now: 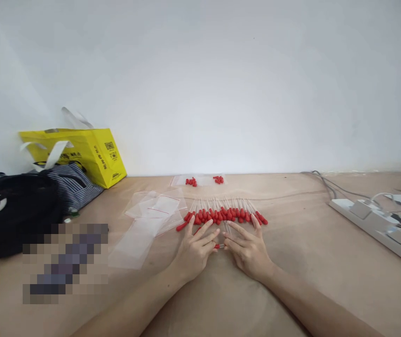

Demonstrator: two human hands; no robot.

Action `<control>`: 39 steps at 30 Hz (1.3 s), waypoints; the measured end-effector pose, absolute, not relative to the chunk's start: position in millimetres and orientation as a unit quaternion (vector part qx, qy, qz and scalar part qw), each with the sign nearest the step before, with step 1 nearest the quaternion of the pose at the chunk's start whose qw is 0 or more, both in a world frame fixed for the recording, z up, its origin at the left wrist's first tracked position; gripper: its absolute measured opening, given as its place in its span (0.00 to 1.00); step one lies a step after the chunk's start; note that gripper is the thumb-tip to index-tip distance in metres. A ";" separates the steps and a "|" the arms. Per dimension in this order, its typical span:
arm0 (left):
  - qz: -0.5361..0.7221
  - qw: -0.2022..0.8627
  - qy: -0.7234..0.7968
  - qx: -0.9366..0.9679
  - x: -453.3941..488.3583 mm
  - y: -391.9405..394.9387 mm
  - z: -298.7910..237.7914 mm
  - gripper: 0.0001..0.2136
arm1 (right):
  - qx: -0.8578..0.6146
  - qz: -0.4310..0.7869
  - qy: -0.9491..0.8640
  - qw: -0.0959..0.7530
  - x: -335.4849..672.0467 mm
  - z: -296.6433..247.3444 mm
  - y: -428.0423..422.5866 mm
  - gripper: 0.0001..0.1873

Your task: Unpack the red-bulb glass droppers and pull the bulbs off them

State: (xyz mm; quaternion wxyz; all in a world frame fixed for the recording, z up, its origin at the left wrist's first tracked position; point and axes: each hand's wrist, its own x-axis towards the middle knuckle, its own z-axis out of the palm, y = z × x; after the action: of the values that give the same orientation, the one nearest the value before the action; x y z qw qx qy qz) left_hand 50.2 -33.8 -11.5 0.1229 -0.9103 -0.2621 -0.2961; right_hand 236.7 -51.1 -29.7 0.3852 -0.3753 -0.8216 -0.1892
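My left hand (193, 249) and my right hand (251, 250) meet low over the table, their upper fingers spread out. Between them is a dropper (217, 246) with a red bulb and a short stretch of clear tube showing. The bulb is at my left fingertips and the tube runs to my right fingers; both thumbs are mostly hidden. Just beyond my fingertips lies a row of red-bulbed droppers (224, 214), their thin clear tips pointing at the wall. A bit of clear tube (227, 227) shows beside my right index finger.
Flat clear zip bags (137, 238) lie to the left. Near the wall rests a clear bag (205, 180) with more red-bulbed droppers. A yellow bag (112, 164), a striped pouch (77, 187) and a black bag (18, 215) stand left. A power strip (372, 224) with cables is right.
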 end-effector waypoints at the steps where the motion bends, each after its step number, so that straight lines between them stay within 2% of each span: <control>1: -0.295 0.124 -0.261 -0.911 50.1 -33.8 -11.2 0.09 | -0.375 -0.189 -0.820 0.389 236.6 -29.9 -51.2 0.09; 16: -0.323 0.148 -0.224 -0.907 48.5 -35.9 -11.2 0.11 | -0.362 -0.153 -0.817 0.421 234.8 -27.7 -51.5 0.09; 21: -0.304 0.137 -0.262 -0.906 35.9 -33.6 -12.6 0.12 | -0.397 -0.139 -0.799 0.430 240.5 -29.0 -49.2 0.08; 24: -0.339 0.096 -0.318 -0.880 25.2 -29.7 -11.5 0.09 | -0.449 -0.117 -0.791 0.400 244.2 -31.9 -46.7 0.09; 28: -0.379 0.018 -0.439 -0.815 12.6 -22.1 -8.1 0.11 | -0.518 -0.067 -0.771 0.364 247.8 -42.0 -41.6 0.14; 33: -0.321 -0.060 -0.563 -0.759 4.4 -16.1 -8.9 0.12 | -0.529 -0.031 -0.749 0.396 251.2 -53.0 -33.8 0.17; 39: -0.327 -0.125 -0.595 -0.724 10.0 -17.4 -10.4 0.13 | -0.508 -0.030 -0.746 0.429 248.7 -54.9 -29.7 0.16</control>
State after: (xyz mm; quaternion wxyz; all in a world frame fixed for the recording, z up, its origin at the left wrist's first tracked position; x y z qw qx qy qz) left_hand 10.0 -17.4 -10.4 -0.1250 -0.7237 -0.5948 -0.3269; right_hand 248.7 -29.7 -54.9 0.4289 -0.5079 -0.7464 -0.0305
